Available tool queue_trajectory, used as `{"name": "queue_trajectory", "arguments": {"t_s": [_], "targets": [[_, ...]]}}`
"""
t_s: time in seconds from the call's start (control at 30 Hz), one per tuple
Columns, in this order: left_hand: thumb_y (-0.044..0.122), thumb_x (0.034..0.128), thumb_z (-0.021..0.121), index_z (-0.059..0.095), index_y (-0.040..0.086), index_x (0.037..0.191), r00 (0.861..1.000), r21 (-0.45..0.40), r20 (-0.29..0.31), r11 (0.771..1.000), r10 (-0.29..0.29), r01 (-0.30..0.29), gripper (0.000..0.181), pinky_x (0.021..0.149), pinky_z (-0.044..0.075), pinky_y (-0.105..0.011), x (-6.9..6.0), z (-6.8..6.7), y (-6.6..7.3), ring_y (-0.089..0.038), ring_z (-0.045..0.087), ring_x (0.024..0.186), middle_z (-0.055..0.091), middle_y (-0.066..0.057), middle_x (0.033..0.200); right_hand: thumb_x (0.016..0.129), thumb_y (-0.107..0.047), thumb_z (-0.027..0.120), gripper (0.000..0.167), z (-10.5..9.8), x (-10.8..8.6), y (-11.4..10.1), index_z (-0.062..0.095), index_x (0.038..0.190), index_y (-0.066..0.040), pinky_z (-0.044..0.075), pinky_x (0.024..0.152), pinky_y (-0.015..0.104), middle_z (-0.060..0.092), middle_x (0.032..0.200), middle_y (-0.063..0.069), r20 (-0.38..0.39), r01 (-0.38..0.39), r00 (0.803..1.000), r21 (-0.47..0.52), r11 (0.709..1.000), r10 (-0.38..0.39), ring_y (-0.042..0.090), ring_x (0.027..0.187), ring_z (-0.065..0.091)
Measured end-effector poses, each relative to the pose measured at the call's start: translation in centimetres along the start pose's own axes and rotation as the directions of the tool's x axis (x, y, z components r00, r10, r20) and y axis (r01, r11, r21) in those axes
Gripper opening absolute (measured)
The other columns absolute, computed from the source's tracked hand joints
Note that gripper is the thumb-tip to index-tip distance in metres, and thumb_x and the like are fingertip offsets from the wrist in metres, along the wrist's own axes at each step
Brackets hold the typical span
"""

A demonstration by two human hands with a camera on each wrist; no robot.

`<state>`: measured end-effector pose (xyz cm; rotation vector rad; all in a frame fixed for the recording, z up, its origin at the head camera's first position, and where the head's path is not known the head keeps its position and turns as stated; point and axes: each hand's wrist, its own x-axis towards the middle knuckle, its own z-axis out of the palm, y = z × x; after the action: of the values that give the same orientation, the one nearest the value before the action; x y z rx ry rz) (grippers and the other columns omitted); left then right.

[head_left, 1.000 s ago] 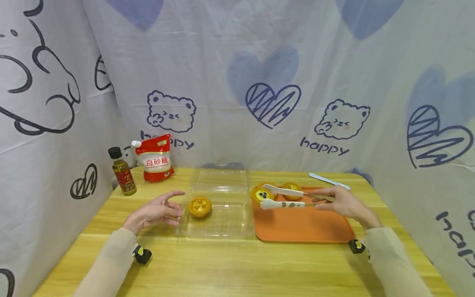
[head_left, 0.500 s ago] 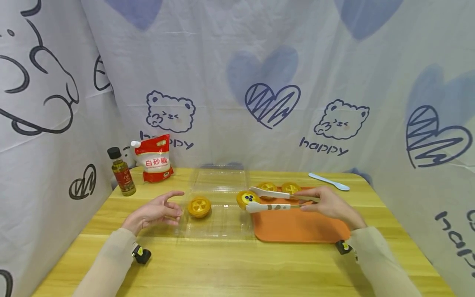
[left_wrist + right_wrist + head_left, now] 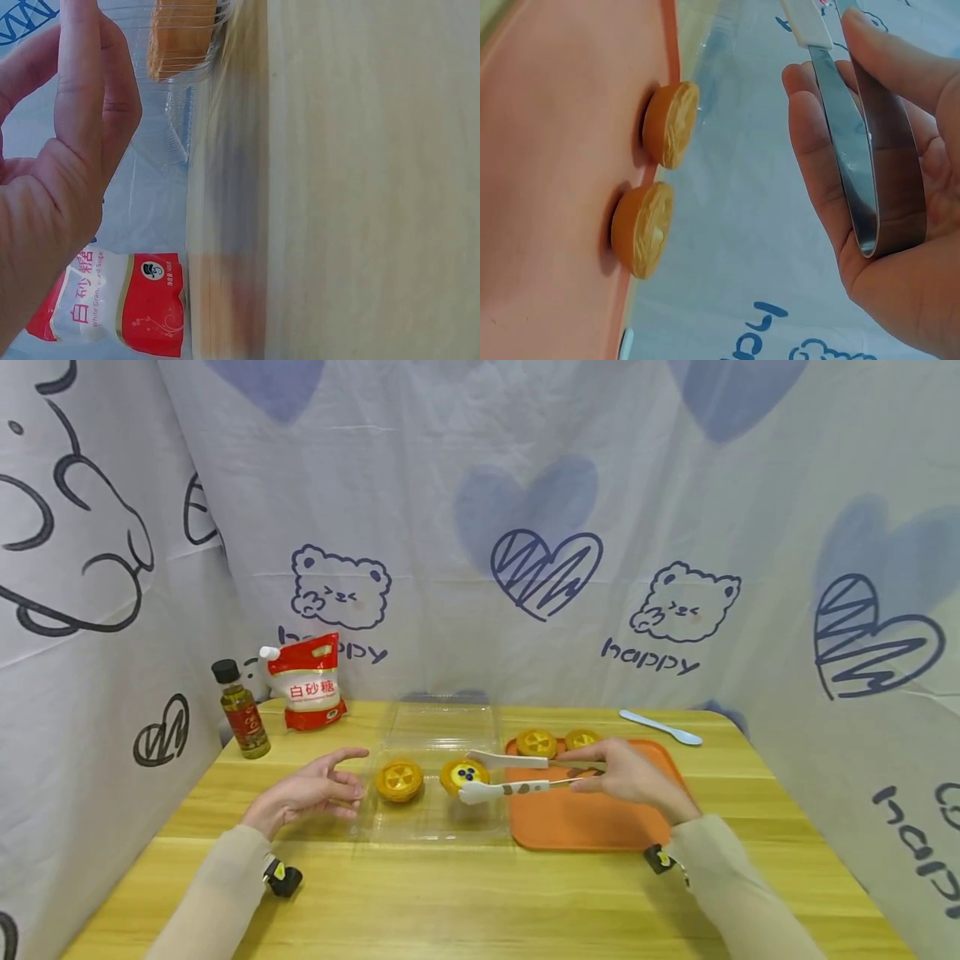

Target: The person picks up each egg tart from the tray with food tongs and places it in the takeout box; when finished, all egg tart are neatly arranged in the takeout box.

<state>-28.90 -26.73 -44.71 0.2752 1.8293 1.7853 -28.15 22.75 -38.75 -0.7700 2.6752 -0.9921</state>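
My right hand (image 3: 626, 777) grips metal tongs (image 3: 847, 150) with white tips. Between those tips, in the head view, sits an egg tart with blueberries (image 3: 459, 775), over the right half of the clear plastic box (image 3: 442, 827). Whether this tart touches the box floor I cannot tell. A plain egg tart (image 3: 399, 781) lies in the box's left half. Beside the box's left edge is my left hand (image 3: 307, 793), holding nothing, its fingers relaxed; the left wrist view shows it near the box wall.
Two egg tarts (image 3: 536, 743) sit at the back of the orange tray (image 3: 585, 827), right of the box. A light blue spatula (image 3: 660, 727) lies behind the tray. At the back left stand a sugar bag (image 3: 307, 685) and an oil bottle (image 3: 243, 714).
My right hand has moved left with the tongs, carrying the blueberry tart from the tray's back left to above or into the box's right half. The left hand has hardly moved.
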Motion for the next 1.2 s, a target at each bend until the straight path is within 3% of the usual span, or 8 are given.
{"name": "queue_trajectory", "arguments": {"t_s": [0.07, 0.17, 0.27, 0.33, 0.57, 0.8, 0.97, 1.2], "targets": [[0.001, 0.0935, 0.061, 0.008, 0.009, 0.156, 1.0, 0.001, 0.002, 1.0, 0.0, 0.0, 0.082, 0.081, 0.061, -0.04, 0.1, 0.0, 0.0, -0.021, 0.066, 0.087, 0.06, -0.014, 0.101, 0.088, -0.024, 0.073, 0.04, 0.2, 0.2, -0.1, 0.067, 0.128, -0.02, 0.043, 0.054, 0.023, 0.068, 0.126, 0.004, 0.013, -0.001, 1.0, 0.0, 1.0, 0.001, 0.008, 0.05, 0.037], [0.001, 0.0936, 0.061, 0.007, 0.009, 0.156, 1.0, 0.003, 0.004, 1.0, 0.0, 0.0, 0.083, 0.082, 0.061, -0.04, 0.0, 0.0, 0.0, -0.021, 0.066, 0.087, 0.06, -0.013, 0.101, 0.089, -0.023, 0.072, 0.039, 0.7, 0.5, -0.1, 0.067, 0.128, -0.018, 0.043, 0.053, 0.024, 0.068, 0.125, 0.005, 0.026, 0.007, 1.0, 0.007, 1.0, -0.008, 0.007, 0.053, 0.043], [0.001, 0.0933, 0.061, 0.007, 0.008, 0.156, 1.0, 0.002, -0.001, 1.0, -0.003, 0.003, 0.083, 0.081, 0.061, -0.04, -0.1, 0.1, 0.1, -0.021, 0.066, 0.087, 0.06, -0.012, 0.1, 0.089, -0.022, 0.072, 0.039, 1.3, 0.9, -0.3, 0.067, 0.128, -0.018, 0.049, 0.061, 0.024, 0.067, 0.127, 0.007, 0.04, 0.015, 0.999, 0.025, 1.0, -0.016, 0.007, 0.076, 0.064], [0.001, 0.0934, 0.061, 0.007, 0.008, 0.156, 1.0, 0.003, -0.004, 1.0, -0.005, 0.005, 0.083, 0.08, 0.061, -0.039, -0.1, 0.1, 0.2, -0.021, 0.066, 0.087, 0.06, -0.012, 0.1, 0.088, -0.021, 0.073, 0.04, 1.6, 1.1, -0.7, 0.067, 0.128, -0.019, 0.053, 0.064, 0.026, 0.067, 0.126, 0.008, 0.046, 0.013, 0.999, 0.038, 0.999, -0.015, 0.01, 0.086, 0.069], [0.0, 0.0931, 0.061, 0.006, 0.007, 0.156, 1.0, -0.002, 0.002, 1.0, -0.001, 0.001, 0.084, 0.08, 0.061, -0.039, -0.1, 0.2, 0.2, -0.021, 0.066, 0.087, 0.06, -0.012, 0.1, 0.087, -0.017, 0.074, 0.04, 2.5, 2.2, -1.4, 0.068, 0.126, -0.018, 0.043, 0.054, 0.022, 0.071, 0.118, 0.009, 0.051, 0.063, 0.997, -0.011, 0.998, -0.062, 0.01, 0.066, 0.055], [0.002, 0.0931, 0.062, 0.005, 0.008, 0.156, 1.0, 0.0, 0.01, 1.0, 0.001, -0.001, 0.085, 0.081, 0.061, -0.038, 0.0, 0.2, 0.2, -0.02, 0.066, 0.087, 0.06, -0.013, 0.101, 0.088, -0.014, 0.073, 0.037, 3.3, 2.7, -1.9, 0.069, 0.124, -0.019, 0.054, 0.067, 0.024, 0.071, 0.12, 0.003, 0.062, 0.102, 0.993, -0.016, 0.995, -0.101, 0.018, 0.095, 0.068], [0.001, 0.0929, 0.062, 0.005, 0.008, 0.156, 1.0, 0.0, 0.012, 1.0, 0.0, 0.0, 0.085, 0.08, 0.061, -0.038, 0.0, 0.2, 0.2, -0.02, 0.066, 0.086, 0.061, -0.012, 0.1, 0.088, -0.016, 0.073, 0.038, 3.8, 3.1, -2.3, 0.069, 0.125, -0.02, 0.057, 0.074, 0.027, 0.071, 0.118, -0.003, 0.095, 0.094, 0.991, -0.032, 0.995, -0.091, 0.016, 0.096, 0.067], [0.002, 0.0924, 0.063, 0.006, 0.008, 0.156, 1.0, 0.0, -0.009, 1.0, -0.007, 0.007, 0.086, 0.08, 0.061, -0.038, -0.1, 0.3, 0.2, -0.021, 0.067, 0.087, 0.061, -0.011, 0.098, 0.088, -0.015, 0.073, 0.039, 4.5, 3.8, -3.1, 0.068, 0.127, -0.018, 0.058, 0.082, 0.027, 0.07, 0.122, 0.002, 0.093, 0.126, 0.988, -0.066, 0.99, -0.119, 0.018, 0.104, 0.068]]}}
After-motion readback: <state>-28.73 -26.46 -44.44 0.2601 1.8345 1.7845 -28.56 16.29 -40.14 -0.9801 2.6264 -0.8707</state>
